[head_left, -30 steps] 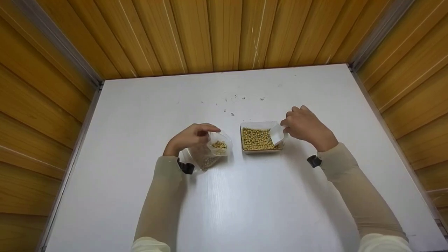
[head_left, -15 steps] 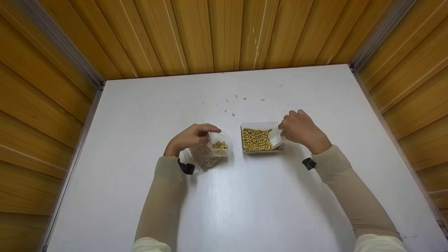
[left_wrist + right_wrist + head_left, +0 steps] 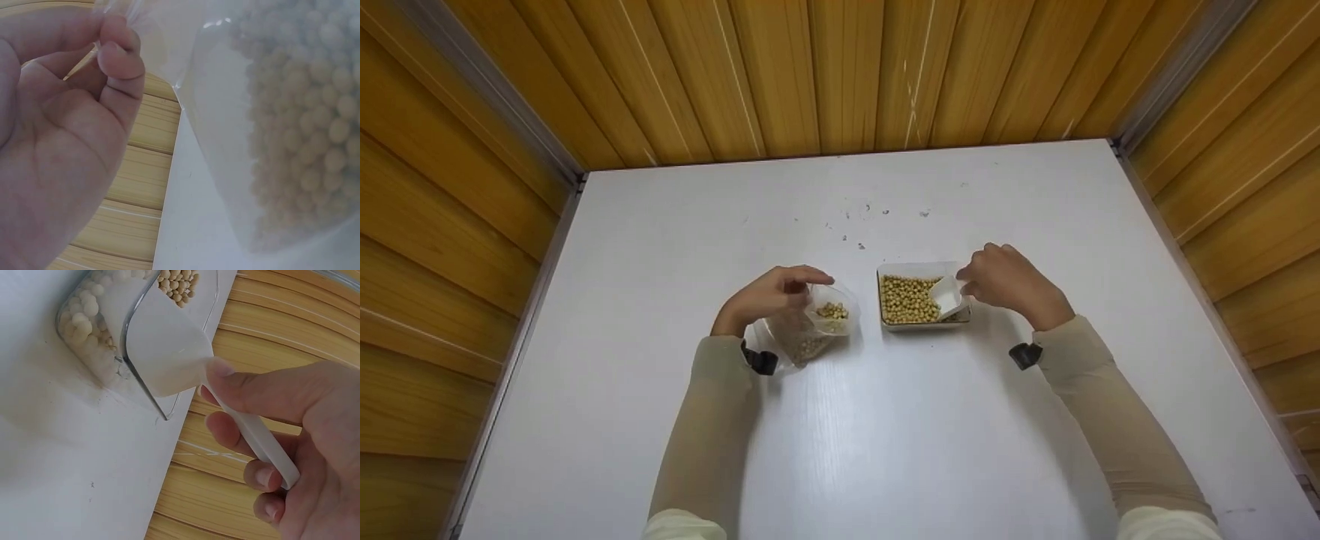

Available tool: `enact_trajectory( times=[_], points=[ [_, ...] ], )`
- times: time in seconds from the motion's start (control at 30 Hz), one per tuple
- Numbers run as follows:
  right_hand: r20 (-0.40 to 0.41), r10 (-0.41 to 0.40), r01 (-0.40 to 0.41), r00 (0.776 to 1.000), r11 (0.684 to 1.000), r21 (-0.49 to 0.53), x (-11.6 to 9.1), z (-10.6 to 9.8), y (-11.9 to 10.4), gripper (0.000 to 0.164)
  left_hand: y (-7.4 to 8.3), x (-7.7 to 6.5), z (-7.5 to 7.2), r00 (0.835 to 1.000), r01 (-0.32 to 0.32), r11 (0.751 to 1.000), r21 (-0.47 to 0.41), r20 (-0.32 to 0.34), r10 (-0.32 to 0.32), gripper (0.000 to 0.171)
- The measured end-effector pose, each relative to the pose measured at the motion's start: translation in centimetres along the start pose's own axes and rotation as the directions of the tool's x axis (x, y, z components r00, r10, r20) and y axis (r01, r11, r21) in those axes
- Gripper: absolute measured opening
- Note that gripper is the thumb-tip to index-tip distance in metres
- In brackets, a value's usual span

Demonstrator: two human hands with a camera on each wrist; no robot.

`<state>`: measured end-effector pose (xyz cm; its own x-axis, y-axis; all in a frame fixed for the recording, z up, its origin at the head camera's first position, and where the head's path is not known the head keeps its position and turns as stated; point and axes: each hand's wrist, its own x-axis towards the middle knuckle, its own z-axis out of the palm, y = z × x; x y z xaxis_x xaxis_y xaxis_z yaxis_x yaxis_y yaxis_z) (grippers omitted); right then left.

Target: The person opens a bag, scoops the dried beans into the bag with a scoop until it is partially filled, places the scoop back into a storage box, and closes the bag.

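In the head view, my left hand (image 3: 765,298) pinches the rim of a clear plastic bag (image 3: 219,152). Pale round beans (image 3: 315,124) fill its lower part, and its mouth gapes toward the right. My right hand (image 3: 1014,283) grips a white scoop (image 3: 169,343) by its handle (image 3: 261,439), thumb along the top and fingers curled beneath. The scoop's bowl dips into a clear rectangular box (image 3: 924,327) of yellowish beans (image 3: 907,298), at the box's right end. Part of the bowl is hidden behind the box wall in the right wrist view.
The box and bag are side by side on a white table (image 3: 840,450), with a small gap between them. Dark specks (image 3: 861,246) mark the surface behind. Wood-look panels (image 3: 840,75) wall the table at the back and sides.
My right hand has come slightly toward me, and the scoop has shifted left in the box, now lying flatter among the beans. The left hand and bag have stayed in place.
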<state>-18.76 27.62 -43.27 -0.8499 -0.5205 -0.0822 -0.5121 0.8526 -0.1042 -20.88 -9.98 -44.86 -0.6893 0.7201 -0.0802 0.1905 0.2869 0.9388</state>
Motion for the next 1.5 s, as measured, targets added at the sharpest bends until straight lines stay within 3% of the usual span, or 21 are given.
enact_trajectory(
  times=[0.27,0.7,1.07,1.3,1.5],
  points=[
    [0.068,0.095,-0.109,0.993,0.964,0.241,-0.2,1.1,1.2,0.028,0.1,0.1,0.1,1.0,0.013,1.0,0.005,0.002,-0.013,0.04],
    [0.079,0.097,-0.121,0.992,0.905,0.408,-0.3,3.3,3.3,0.03,0.1,0.1,0.2,1.0,0.019,1.0,0.025,-0.005,-0.019,0.041],
    [0.048,0.098,-0.109,0.994,0.925,0.364,-0.1,3.3,2.7,0.029,0.2,0.1,0.3,1.0,0.025,0.999,0.041,-0.008,-0.024,0.04],
    [0.023,0.071,-0.075,0.997,0.932,0.355,0.3,3.1,2.2,0.028,-3.3,1.0,0.2,1.0,0.01,0.999,0.035,-0.024,-0.01,0.041],
    [-0.005,0.045,-0.04,0.999,0.926,0.374,0.4,3.1,2.1,0.027,-3.3,1.1,0.2,0.999,0.014,1.0,0.025,-0.032,-0.013,0.04]
  ],
)
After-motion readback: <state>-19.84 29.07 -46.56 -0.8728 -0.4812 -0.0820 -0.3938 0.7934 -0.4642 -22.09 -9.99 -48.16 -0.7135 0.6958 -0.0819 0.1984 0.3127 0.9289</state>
